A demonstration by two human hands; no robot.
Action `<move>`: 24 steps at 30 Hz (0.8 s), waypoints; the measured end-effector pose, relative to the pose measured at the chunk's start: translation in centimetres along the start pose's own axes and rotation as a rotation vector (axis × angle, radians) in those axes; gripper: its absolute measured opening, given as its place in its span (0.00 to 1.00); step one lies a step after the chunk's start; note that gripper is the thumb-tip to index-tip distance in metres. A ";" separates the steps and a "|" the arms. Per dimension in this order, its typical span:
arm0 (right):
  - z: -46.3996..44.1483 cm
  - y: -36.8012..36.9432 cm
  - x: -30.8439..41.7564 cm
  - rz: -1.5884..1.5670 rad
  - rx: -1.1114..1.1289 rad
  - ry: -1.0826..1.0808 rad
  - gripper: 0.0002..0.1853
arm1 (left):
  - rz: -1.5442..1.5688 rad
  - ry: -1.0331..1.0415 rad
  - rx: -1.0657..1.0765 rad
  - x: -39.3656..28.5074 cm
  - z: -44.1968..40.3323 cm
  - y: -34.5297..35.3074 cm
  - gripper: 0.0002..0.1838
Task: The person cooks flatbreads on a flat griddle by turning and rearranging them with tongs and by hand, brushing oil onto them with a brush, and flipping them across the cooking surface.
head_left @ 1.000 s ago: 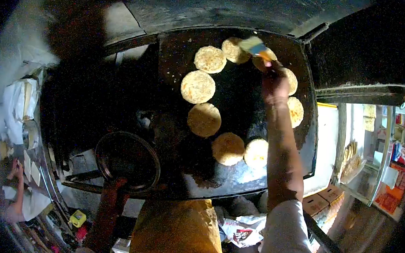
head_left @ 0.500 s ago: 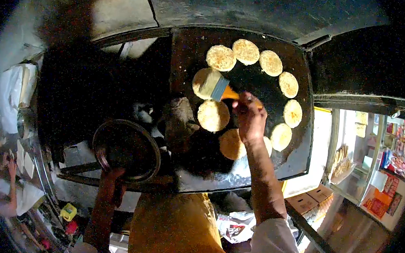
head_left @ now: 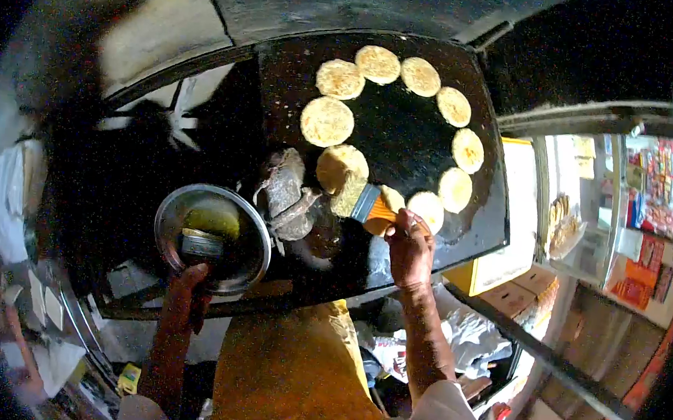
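In my right hand [head_left: 412, 250] is a wide brush [head_left: 382, 209] with an orange handle, my fingers closed round it. Its pale bristles lie at the lower edge of a round flatbread [head_left: 340, 163]. Several more browned flatbreads [head_left: 328, 122] form a ring on the dark griddle [head_left: 469, 207]; the brush partly covers one at the front. My left hand [head_left: 189, 285] grips the near rim of a shallow metal bowl [head_left: 251, 262]. Yellowish liquid shows inside, along with a brush-like shape that may be a reflection.
A crumpled grey cloth [head_left: 283, 194] lies on the griddle's left edge, between bowl and breads. Right of the griddle stand a glass display case [head_left: 583, 204] and cardboard boxes [head_left: 513, 300]. Another person's arm [head_left: 23, 344] shows at the far left.
The brush has moved from the bread at the ring's left side to the one nearer me. The bowl now catches light, showing its contents. The whole view has shifted and tilted.
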State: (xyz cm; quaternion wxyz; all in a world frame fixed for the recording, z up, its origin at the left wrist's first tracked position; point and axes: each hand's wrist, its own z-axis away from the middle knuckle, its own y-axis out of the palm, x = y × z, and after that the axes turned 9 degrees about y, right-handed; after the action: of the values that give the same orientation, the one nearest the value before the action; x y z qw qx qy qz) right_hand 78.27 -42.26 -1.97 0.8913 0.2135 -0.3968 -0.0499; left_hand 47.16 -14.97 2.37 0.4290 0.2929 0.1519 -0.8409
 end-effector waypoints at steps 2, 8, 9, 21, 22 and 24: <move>1.1 -2.9 -1.5 0.027 -0.124 0.013 0.13 | -0.001 -0.029 0.168 -2.2 -0.5 0.9 0.17; 4.4 -5.5 -1.6 -0.212 -0.178 -0.080 0.13 | 0.080 0.065 0.341 1.3 -6.4 -0.8 0.22; 5.1 -4.9 -0.9 -0.323 -0.263 -0.097 0.13 | 0.110 0.030 0.335 0.5 -5.6 -0.3 0.22; 16.1 3.9 -3.0 0.008 0.036 -0.115 0.12 | 0.319 0.003 0.407 6.2 0.4 1.9 0.21; 17.4 5.7 -4.1 0.068 0.083 -0.189 0.13 | 0.357 0.019 0.399 7.1 1.1 2.0 0.21; 19.2 5.9 -7.4 0.451 0.094 -0.339 0.11 | 0.169 0.042 0.472 8.4 3.0 0.7 0.20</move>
State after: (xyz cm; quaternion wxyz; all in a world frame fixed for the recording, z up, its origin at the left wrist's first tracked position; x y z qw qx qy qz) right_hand 58.78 -41.53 6.89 0.7901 0.1497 -0.5794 0.1331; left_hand 42.79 -22.20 -0.51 0.4143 0.4139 -0.0648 -0.8080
